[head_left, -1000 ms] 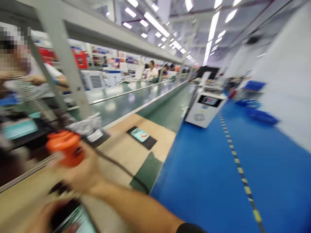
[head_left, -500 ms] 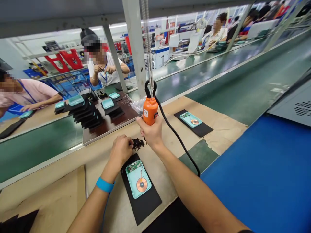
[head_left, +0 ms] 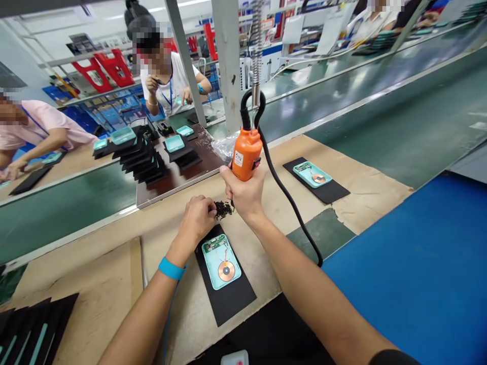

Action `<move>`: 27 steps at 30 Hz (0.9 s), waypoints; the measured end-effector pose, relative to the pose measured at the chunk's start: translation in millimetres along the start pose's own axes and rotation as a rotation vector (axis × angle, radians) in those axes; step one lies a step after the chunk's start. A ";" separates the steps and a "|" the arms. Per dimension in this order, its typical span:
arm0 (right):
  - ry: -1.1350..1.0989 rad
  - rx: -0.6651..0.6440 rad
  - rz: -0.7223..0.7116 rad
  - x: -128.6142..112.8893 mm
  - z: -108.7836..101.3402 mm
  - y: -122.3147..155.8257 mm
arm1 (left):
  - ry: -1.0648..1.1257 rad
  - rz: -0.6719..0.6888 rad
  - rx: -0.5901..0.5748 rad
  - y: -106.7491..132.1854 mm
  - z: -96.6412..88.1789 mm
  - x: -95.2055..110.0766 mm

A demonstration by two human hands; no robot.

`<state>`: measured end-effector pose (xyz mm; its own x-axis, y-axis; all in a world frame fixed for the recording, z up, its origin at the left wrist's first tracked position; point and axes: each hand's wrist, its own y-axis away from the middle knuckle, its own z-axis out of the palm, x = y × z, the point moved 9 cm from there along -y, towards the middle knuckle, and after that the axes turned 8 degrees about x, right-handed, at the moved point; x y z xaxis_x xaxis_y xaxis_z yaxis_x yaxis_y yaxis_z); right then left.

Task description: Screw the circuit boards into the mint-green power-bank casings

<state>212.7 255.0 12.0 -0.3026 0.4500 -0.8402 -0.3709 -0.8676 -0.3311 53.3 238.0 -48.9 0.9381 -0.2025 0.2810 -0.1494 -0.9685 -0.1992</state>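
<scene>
My right hand (head_left: 245, 191) is wrapped round an orange electric screwdriver (head_left: 246, 154), which hangs from a coiled spring with a black cord. Its tip points down by a small pile of black screws (head_left: 223, 209). At the pile's left edge is my left hand (head_left: 198, 217), fingers curled and closed; whatever they pinch is too small to make out. It wears a blue wrist strap (head_left: 171, 268). Just below lies a turquoise casing (head_left: 216, 257) with a green circuit board (head_left: 215, 244) and a round copper coil (head_left: 226, 271), on a black pad (head_left: 232, 306).
Another open casing (head_left: 312, 174) rests on a black pad to the right. Stacked black pads (head_left: 142, 159) stand across at the left, more (head_left: 38, 324) at lower left. A metal post (head_left: 227, 66) rises ahead. Co-workers sit beyond the green belt (head_left: 87, 182).
The view has shifted, so the bench sits higher and further right in it. Both hands stay by the screw pile, the right still gripping the screwdriver. A co-worker opposite has moved their hands apart.
</scene>
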 end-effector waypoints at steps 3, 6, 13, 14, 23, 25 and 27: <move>-0.038 0.042 -0.014 -3.4 -2.3 1.4 | 0.009 -0.010 0.024 -1.1 -0.4 -5.3; -0.071 0.018 0.018 -5.3 1.8 4.3 | 0.014 -0.019 0.036 -0.4 0.0 -9.9; -0.127 -0.027 0.070 -10.3 9.3 12.2 | 0.066 -0.062 0.056 3.4 -2.1 -14.1; -0.128 -0.025 0.076 -10.4 9.5 13.0 | 0.081 -0.080 0.065 4.1 -4.0 -15.7; -0.371 -0.069 0.168 -16.0 18.5 26.3 | 0.392 -0.224 0.064 57.7 -37.9 -39.3; -0.402 -0.094 0.188 -17.9 21.8 31.6 | 0.568 -0.289 0.035 77.4 -37.9 -48.3; -0.412 -0.122 0.202 -19.3 25.3 37.6 | 0.751 -0.371 -0.010 93.5 -30.7 -55.6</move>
<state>182.4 219.0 26.7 -0.6902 0.2942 -0.6611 -0.1701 -0.9540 -0.2470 -22.4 154.2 -54.4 0.4694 0.0906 0.8783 0.1222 -0.9918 0.0370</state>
